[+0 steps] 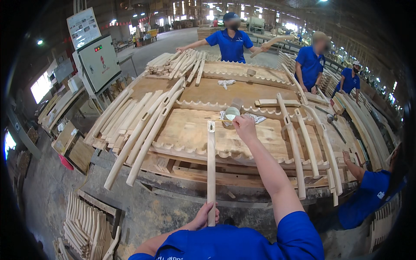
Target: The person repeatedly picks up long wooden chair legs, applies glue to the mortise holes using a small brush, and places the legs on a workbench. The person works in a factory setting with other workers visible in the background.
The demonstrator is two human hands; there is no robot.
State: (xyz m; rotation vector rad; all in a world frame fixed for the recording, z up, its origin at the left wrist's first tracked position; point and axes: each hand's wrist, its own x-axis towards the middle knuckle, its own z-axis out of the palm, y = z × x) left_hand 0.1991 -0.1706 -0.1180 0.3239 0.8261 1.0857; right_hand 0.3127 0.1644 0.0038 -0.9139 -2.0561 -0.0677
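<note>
Left hand (pixel 205 215): closed around the near end of a long wooden piece (pixel 211 171), fingers wrapped on it. Piece held lengthwise away from the body, far notched end over the near edge of the workbench (pixel 190 130).

Right hand (pixel 244 127): stretched out over the workbench, resting at a small round pale cup (pixel 231 113). Fingers curled by the cup's rim; whether gripping it or only touching, not possible to tell. Cup set on a pale rag (pixel 255 118) near the middle of the bench.

Workbench: large, made of scalloped wooden boards, laden with parts. Stack of long curved wooden legs (pixel 134 125) laid diagonally on the left side, ends jutting past the near edge. Further curved legs (pixel 303 143) lined up on the right side, well apart from the held piece. Pile of shorter pieces (pixel 177 63) at the far left corner. Second crumpled rag (pixel 226 82) farther back on the bench.

Others present: person in blue shirt (pixel 231 43) at the far end, arms spread, one hand on a curved piece. Two more people in blue (pixel 310 63) along the right side. Another worker's blue sleeve and hand (pixel 362 186) at the near right edge of the bench.

Floor, lower left: bundle of curved wooden parts (pixel 86 225) stacked on edge. Grey control cabinet (pixel 99 63) standing to the left of the bench.
</note>
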